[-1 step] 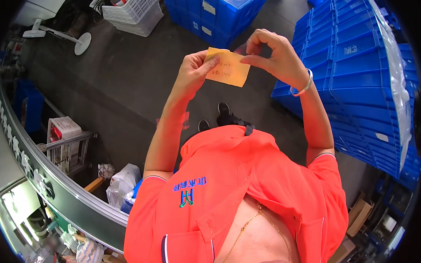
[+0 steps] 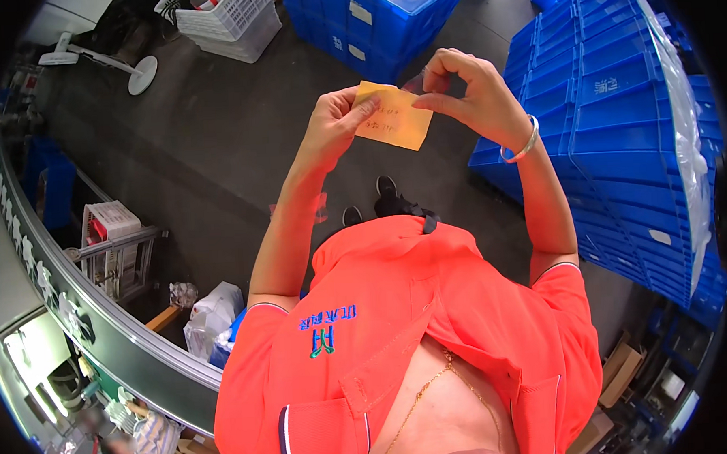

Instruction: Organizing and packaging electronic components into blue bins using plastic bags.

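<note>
A small yellow-orange paper note with handwriting is held up in front of me. My left hand pinches its left edge, thumb on top and fingers behind. My right hand, with a bangle at the wrist, is curled at the note's upper right. Its fingers pinch a thin see-through strip that looks like tape, beside the note's top edge. The right thumb tip is at the paper's right edge; whether it presses on the paper, I cannot tell.
Blue plastic crates are stacked close on my right. A large blue bin with white bags stands ahead. White baskets and a white-based stand are farther left. A conveyor curves along my left; another person is beyond it.
My right hand has shifted very slightly left at the note's corner. My left hand and the note stay in place.
</note>
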Demonstrator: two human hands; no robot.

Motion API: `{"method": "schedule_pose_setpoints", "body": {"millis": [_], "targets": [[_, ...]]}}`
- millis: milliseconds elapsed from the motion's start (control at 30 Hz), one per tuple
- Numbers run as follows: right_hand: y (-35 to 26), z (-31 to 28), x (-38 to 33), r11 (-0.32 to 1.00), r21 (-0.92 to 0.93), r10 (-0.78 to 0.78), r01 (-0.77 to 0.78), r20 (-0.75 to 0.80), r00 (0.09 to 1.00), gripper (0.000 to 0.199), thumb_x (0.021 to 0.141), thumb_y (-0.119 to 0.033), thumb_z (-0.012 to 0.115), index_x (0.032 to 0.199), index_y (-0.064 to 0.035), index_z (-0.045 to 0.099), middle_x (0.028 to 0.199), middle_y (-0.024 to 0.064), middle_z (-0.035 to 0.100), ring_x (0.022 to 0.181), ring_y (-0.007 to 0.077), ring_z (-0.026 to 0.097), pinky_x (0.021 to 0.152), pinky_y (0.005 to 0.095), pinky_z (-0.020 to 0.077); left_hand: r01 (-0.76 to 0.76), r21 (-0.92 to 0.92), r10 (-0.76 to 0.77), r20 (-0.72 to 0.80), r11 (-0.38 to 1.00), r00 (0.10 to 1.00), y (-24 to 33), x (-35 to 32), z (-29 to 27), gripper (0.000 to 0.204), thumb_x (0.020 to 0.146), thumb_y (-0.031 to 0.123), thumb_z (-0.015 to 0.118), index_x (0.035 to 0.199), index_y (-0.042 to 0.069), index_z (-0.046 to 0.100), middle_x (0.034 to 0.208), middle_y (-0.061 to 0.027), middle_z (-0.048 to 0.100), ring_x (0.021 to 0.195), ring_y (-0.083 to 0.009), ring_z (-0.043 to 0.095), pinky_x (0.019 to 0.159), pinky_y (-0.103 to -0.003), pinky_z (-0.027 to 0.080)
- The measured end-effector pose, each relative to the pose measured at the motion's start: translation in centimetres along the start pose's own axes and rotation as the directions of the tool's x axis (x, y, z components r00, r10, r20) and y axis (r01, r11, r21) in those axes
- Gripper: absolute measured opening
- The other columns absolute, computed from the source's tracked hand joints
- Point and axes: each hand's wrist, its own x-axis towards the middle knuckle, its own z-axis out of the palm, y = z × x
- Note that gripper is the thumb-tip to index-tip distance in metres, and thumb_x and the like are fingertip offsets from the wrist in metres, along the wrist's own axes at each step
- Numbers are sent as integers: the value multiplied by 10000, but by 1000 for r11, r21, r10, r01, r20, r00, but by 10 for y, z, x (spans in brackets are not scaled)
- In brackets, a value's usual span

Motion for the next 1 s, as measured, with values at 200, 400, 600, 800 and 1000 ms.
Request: {"method": "schedule_pose_setpoints", "body": {"millis": [200,400,600,800,1000], "targets": [[17,3,15,994,-102,-32,41,90,995,252,698,-168,731,718,-41,515,656,52,516,612,148,496,577,250,417,32,27,-32,0,999,999,-2,1,-6,239,880,162,557,1015,-28,613,846,-37,641,732,-51,584,648,-194,462],[23,5,30,989,-120,-72,85,112,991,250,693,-167,731,712,-41,517,661,59,522,598,160,496,562,256,416,42,41,-42,-1,998,999,0,5,-12,230,881,159,556,1008,-25,614,840,-25,636,722,-39,571,639,-185,452],[17,6,36,949,-287,-111,130,80,991,218,595,-117,729,706,-56,552,655,70,556,617,247,534,572,328,437,1,229,-15,57,974,998,6,4,-17,224,879,156,534,1001,-13,617,857,-12,623,762,-59,560,687,-222,448],[27,8,31,926,-362,-104,106,26,994,317,597,-266,751,751,-110,522,775,17,556,856,217,532,821,345,374,42,110,-46,30,993,999,8,8,-12,247,899,161,517,1020,-41,595,858,-18,608,764,-52,541,688,-189,429],[27,14,27,888,-455,-96,69,-35,995,327,579,-287,753,756,-113,539,776,33,552,847,214,523,830,341,366,20,106,-24,34,994,999,0,16,-11,256,852,194,610,968,-34,611,799,-11,610,700,-39,541,631,-184,432]]}}
